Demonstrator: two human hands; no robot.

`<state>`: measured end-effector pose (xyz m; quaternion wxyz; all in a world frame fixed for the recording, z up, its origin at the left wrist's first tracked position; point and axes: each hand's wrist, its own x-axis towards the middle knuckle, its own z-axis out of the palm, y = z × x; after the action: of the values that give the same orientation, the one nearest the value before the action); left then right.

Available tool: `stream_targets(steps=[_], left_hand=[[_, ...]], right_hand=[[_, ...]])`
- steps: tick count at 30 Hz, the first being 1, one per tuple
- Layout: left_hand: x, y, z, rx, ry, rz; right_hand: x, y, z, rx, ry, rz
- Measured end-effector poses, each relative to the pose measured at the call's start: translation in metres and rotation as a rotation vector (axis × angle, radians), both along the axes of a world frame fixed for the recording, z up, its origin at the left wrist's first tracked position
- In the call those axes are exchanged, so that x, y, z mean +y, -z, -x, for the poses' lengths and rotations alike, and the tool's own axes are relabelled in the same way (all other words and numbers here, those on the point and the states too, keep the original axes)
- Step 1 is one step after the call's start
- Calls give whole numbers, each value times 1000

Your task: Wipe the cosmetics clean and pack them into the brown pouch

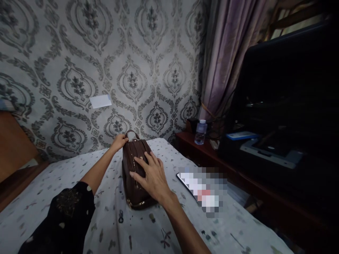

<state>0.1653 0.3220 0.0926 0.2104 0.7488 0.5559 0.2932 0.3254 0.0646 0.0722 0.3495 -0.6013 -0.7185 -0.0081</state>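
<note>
A dark brown leather handbag [129, 176] with gold zippers and a short top handle lies on the white patterned bed sheet [148, 234]. My left hand [119, 142] is closed at its far top corner, beside the base of the handle; the fingertips are partly hidden. Spread across the upper face of the bag, near a zipper and a small gold fitting, is my right hand [155, 176]. Its fingers are apart, resting on the leather without grasping anything. Part of the bag's right side is hidden beneath that hand.
A phone [189, 185], partly blurred out, lies on the bed to the right. Beyond the bed edge, a dark red stand [182, 139] holds a water bottle [201, 132] and a large black television [280, 95]. Patterned wallpaper [132, 77] rises behind; a wooden board [16, 146] stands left.
</note>
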Motion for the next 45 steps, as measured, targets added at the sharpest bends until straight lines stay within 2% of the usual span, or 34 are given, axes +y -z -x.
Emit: stream_targets(steps=[6,13,16,20,24,31,39,45], left_hand=[[-1,3,-2,-77,29,-38],[-11,12,4,-222,174,-50],[-12,10,5,-243,213,-37],[-7,-1,-5,-210,211,1],[2,-9,-28,-163,220,54],[11,-4,-60,-150,178,89],[6,-6,-59,-151,126,12],[-9,-12,-54,-143,178,-1]], right_hand=[[1,-1,-8,14,-30,14],[4,1,-13,19,-73,2],[4,5,-8,25,-50,-36],[4,8,-2,10,-23,-71],[4,9,-1,7,-28,-64],[6,13,-3,12,-38,-101],[5,8,-3,13,-39,-64],[3,7,-3,-2,-33,-63]])
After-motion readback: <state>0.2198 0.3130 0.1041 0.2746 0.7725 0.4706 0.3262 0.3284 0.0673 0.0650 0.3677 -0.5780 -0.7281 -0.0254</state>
